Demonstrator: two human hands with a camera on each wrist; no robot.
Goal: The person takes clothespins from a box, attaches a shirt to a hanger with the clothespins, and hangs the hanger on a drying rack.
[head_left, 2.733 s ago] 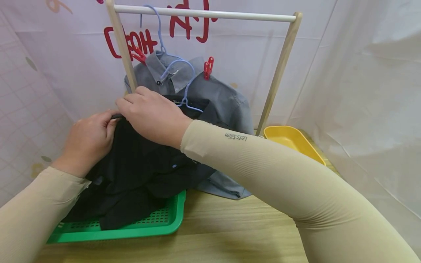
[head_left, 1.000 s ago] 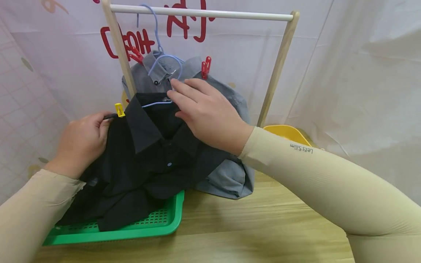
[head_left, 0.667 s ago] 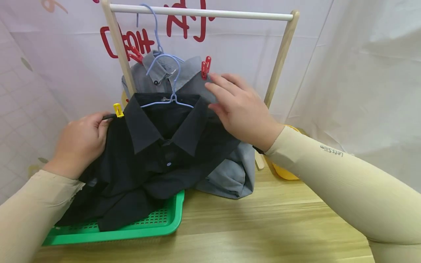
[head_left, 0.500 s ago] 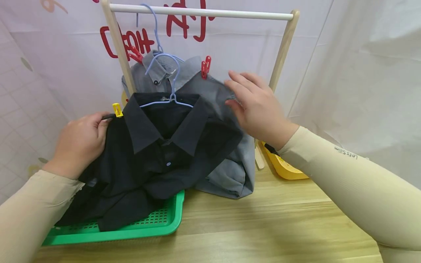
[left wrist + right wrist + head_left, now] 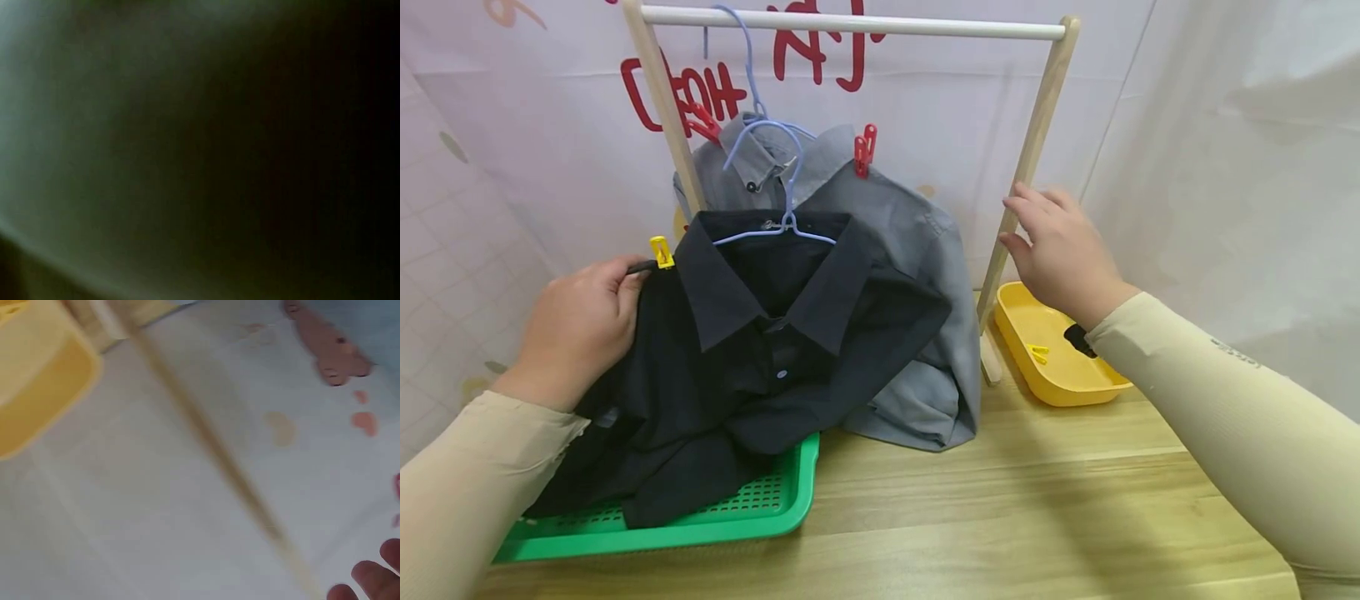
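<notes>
A black collared shirt hangs on a blue hanger. A yellow clothespin is clipped at its left shoulder. My left hand pinches the dark shoulder cloth beside that clothespin. My right hand is empty with relaxed fingers, in front of the rack's right post and above a yellow tray. Inside the tray lies another yellow clothespin. In the right wrist view, only the fingertips show at the lower right. The left wrist view is dark and blurred.
Behind the black shirt, a grey shirt with red clothespins hangs from the white rack bar. The black shirt's lower part lies over a green basket. All of this stands on a wooden table.
My right hand has left the left shoulder, uncovering the yellow clothespin there, and travelled right past the collar to over the yellow tray. My left hand keeps its pinch on the shirt.
</notes>
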